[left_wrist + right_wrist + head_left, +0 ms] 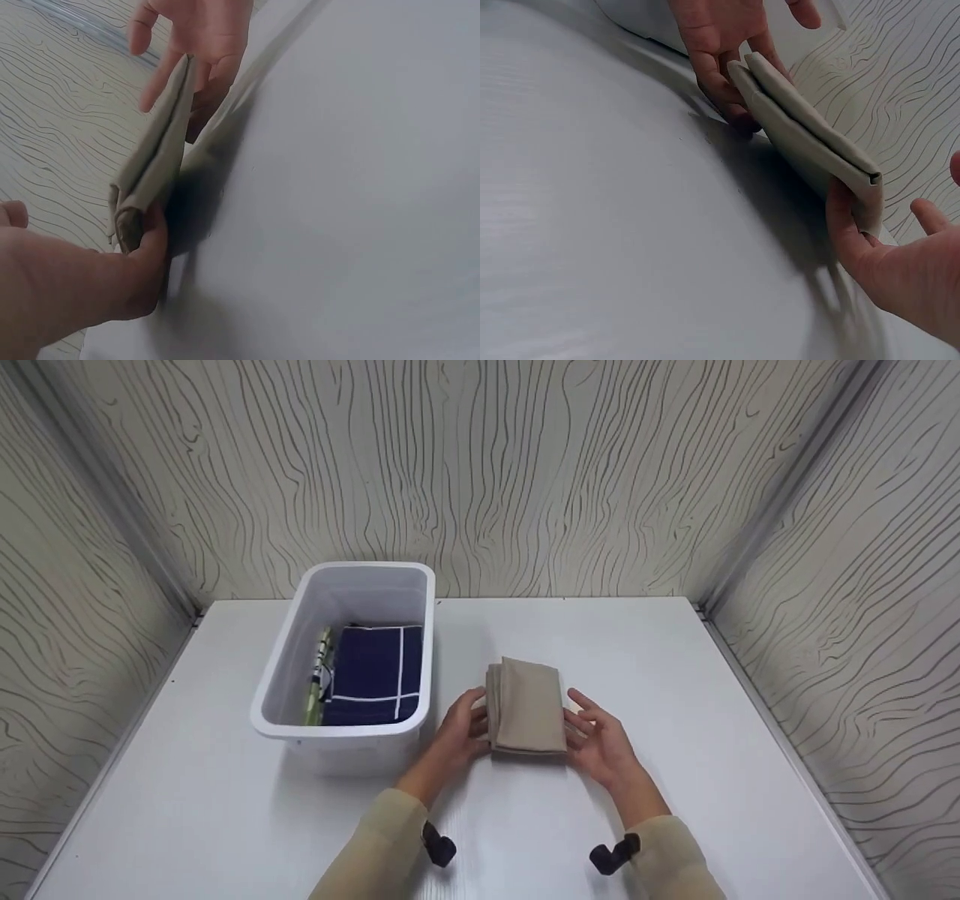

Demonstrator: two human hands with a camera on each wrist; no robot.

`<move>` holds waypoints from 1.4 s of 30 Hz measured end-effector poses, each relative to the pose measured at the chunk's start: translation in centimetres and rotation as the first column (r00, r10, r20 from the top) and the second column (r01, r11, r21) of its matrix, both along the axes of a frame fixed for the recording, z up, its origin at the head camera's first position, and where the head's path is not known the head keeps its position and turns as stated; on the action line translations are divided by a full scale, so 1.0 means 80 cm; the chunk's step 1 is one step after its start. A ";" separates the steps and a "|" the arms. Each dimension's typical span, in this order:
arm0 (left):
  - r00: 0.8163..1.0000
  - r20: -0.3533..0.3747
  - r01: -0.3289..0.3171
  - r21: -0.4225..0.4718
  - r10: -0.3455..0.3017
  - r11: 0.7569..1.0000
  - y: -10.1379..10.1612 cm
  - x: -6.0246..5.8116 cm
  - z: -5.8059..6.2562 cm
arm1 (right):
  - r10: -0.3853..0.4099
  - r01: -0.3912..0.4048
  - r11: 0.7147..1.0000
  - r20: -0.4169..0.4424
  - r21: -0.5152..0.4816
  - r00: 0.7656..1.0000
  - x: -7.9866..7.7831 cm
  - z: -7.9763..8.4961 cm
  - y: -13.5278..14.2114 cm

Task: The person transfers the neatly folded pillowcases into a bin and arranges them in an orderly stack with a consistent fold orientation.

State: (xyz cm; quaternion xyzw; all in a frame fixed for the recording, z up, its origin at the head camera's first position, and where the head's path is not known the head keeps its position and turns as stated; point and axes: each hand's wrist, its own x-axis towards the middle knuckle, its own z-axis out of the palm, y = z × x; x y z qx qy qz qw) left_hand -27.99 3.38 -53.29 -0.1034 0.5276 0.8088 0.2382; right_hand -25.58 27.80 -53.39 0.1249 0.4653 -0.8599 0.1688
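A folded beige cloth (529, 709) is carried between my two hands, with its shadow on the white table below. My left hand (463, 727) supports the cloth's left side, its fingers under the edge and the thumb apart. At the opposite side, my right hand (600, 742) has its lower fingers beneath the cloth, while the upper ones spread away from it. Both wrist views show the folded layers edge-on, the cloth (157, 142) tilted in the left wrist view and the cloth (802, 127) spanning hand to hand in the right.
Left of the hands stands a white plastic bin (266, 690). Inside it are a folded navy cloth with white lines (371, 664) and a green patterned item (319, 679) along the left. Wood-grain panels (480, 472) enclose the white table (525, 825) at the back and sides.
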 end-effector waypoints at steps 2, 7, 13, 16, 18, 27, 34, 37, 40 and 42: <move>1.000 -0.015 0.019 0.022 -0.018 1.000 -0.001 -0.001 -0.001 | 0.017 -0.017 1.000 -0.002 0.011 1.000 0.000 -0.001 0.001; 0.998 -0.031 0.049 0.066 -0.047 0.997 -0.006 -0.005 -0.011 | 0.074 -0.074 0.997 0.011 0.036 0.997 0.001 -0.004 0.004; 0.996 -0.027 0.085 0.042 -0.084 0.995 -0.008 -0.008 -0.019 | 0.127 -0.128 0.991 0.023 0.050 0.992 0.001 -0.008 0.009; 0.987 -0.062 0.149 -0.025 -0.151 0.988 -0.008 -0.009 -0.017 | 0.151 -0.151 0.983 0.006 0.106 0.988 0.001 -0.009 0.010; 0.976 -0.087 0.192 -0.071 -0.198 0.979 -0.008 -0.009 -0.015 | 0.168 -0.164 0.972 -0.009 0.168 0.986 0.001 -0.009 0.009; 0.917 -0.237 0.226 -0.353 -0.321 0.908 -0.004 -0.013 -0.010 | 0.218 -0.184 0.904 -0.045 0.385 0.975 0.000 -0.009 0.003; 0.824 -0.393 0.155 -0.537 -0.409 0.829 -0.004 -0.015 -0.009 | 0.171 -0.128 0.858 -0.042 0.497 0.984 -0.002 -0.012 -0.001; 0.817 -0.408 0.127 -0.561 -0.406 0.818 -0.004 -0.015 -0.008 | 0.166 -0.114 0.846 -0.054 0.520 0.985 -0.003 -0.009 -0.002; 0.829 -0.396 0.132 -0.546 -0.394 0.827 -0.005 -0.015 -0.004 | 0.174 -0.107 0.842 -0.080 0.529 0.981 -0.003 -0.004 -0.001; 0.833 -0.389 0.142 -0.536 -0.393 0.832 -0.005 -0.014 -0.001 | 0.183 -0.108 0.842 -0.091 0.529 0.979 -0.002 -0.001 0.000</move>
